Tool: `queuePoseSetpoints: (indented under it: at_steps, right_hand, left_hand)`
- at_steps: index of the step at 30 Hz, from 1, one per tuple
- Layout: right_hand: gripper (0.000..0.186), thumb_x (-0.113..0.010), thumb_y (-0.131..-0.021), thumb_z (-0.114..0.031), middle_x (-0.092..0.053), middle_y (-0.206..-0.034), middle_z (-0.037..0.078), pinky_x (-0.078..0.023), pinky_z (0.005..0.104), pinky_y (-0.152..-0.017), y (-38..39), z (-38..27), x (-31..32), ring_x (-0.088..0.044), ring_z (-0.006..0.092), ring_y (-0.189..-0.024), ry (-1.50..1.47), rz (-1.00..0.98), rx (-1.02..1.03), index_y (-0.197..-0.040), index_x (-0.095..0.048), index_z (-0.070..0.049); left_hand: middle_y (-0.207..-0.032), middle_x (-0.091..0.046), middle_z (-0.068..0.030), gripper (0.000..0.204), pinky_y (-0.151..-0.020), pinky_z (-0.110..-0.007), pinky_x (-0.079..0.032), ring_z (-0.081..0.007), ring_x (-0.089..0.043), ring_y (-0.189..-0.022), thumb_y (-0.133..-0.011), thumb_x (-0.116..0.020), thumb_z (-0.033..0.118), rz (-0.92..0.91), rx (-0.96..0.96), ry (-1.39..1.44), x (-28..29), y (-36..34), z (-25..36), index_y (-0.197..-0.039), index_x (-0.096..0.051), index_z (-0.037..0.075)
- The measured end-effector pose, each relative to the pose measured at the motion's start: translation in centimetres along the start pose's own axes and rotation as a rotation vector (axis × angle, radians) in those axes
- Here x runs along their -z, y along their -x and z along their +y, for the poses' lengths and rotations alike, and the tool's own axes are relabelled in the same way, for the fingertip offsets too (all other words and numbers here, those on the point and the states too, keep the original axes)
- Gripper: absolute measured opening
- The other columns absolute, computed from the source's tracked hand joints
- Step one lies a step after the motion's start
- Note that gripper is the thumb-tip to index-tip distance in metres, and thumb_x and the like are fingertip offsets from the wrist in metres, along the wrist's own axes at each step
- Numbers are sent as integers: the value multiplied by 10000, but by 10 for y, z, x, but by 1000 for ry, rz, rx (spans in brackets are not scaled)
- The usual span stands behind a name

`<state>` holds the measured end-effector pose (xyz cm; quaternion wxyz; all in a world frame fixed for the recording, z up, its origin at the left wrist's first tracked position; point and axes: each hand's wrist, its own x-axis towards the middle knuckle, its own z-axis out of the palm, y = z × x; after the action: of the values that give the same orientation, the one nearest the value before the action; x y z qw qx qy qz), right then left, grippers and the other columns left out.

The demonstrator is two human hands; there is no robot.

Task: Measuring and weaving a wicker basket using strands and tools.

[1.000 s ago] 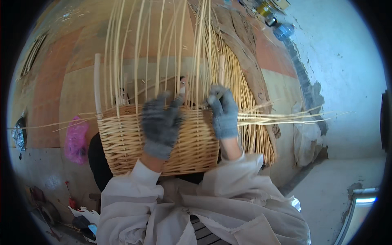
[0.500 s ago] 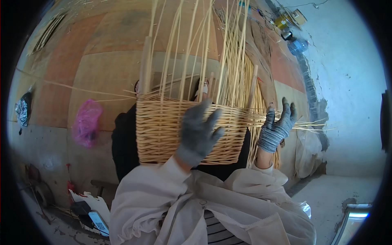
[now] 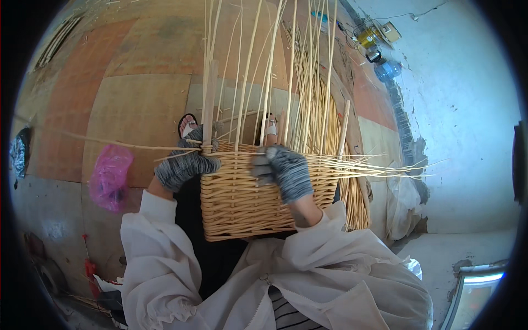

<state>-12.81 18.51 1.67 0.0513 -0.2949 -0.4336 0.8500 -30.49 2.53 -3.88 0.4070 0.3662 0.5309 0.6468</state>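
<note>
A half-woven wicker basket [image 3: 258, 206] sits at my lap, with tall upright willow rods [image 3: 268, 66] rising from its upper edge. My left hand [image 3: 184, 165], in a grey knitted glove, is closed around the basket's left corner, beside a thick wooden stake [image 3: 209, 104]. One long rod [image 3: 124, 144] sticks out leftward past that hand. My right hand [image 3: 285, 169], gloved alike, has its fingers bent over the upper edge of the near wall. Thin rods of the top row pass beneath these fingers, which partly hide them. Loose rod ends [image 3: 385, 168] fan out beyond the right corner.
A bundle of long rods [image 3: 352, 203] lies along the basket's right side. On the left floor rests a pink plastic bag [image 3: 110, 179]; a dark bag [image 3: 20, 153] lies farther left. A blue water bottle [image 3: 388, 70] stands by the right wall, near a clear plastic bag [image 3: 403, 206].
My left hand has moved from the front wall to the left corner and closed there. The right hand has come from beyond the right corner to the upper edge. The basket appears lower and turned slightly.
</note>
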Motion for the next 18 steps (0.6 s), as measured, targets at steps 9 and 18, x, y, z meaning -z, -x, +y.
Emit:
queuePoseSetpoints:
  at_steps: [9, 18]
  right_hand:
    - [261, -660, -696, -149, -533, -1119, 156, -424, 370, -852, -70, -29, -15, -499, 271, -1057, 1845, 401, 900, -948, -631, -90]
    - [392, -689, -682, -112, -416, -1262, 197, -313, 390, -992, -1, 2, 7, -348, 358, -1207, 1727, 157, 1080, -1062, -600, -83]
  left_hand:
    - [-738, -499, 36, 347, -656, -213, -449, -74, -487, -704, -655, -737, 43, 410, 184, -108, -41, -15, 2, -944, -547, 68]
    - [-1010, -533, -45, 500, -834, -243, -437, -142, -520, -931, -732, -644, -39, 844, -187, 173, -84, 19, 7, -1195, -464, 12]
